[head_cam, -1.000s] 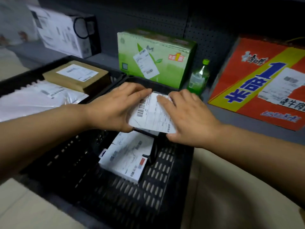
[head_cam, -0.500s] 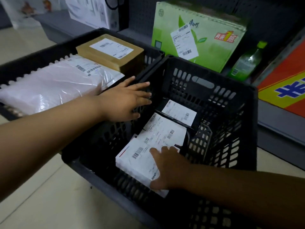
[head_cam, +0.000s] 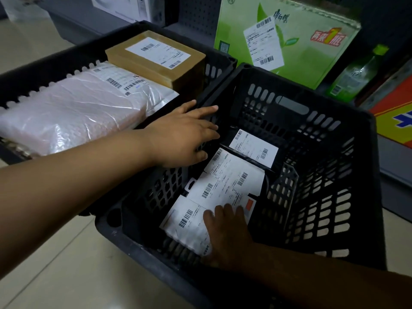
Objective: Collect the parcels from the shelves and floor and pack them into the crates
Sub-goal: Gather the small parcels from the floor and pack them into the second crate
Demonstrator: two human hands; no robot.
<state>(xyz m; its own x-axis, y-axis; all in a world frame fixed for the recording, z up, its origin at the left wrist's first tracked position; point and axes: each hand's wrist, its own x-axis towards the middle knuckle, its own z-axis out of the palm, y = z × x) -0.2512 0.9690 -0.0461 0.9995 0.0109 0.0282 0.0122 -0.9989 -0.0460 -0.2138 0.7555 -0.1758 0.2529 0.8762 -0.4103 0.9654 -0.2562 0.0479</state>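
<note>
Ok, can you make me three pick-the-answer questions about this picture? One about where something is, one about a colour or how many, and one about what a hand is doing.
1. Where is the brown box?
A. in the left crate
B. on the floor
C. in the right crate

2. What colour is the big carton behind the crates?
A. blue
B. green
C. pink

3. What is the right hand doing?
A. waving in the air
B. holding the bottle
C. resting on a white parcel

Answers:
1 A: it lies beside the bubble-wrapped parcel there.
2 B: its front is bright green.
3 C: its fingers lie on the parcel's label inside the right crate.
</note>
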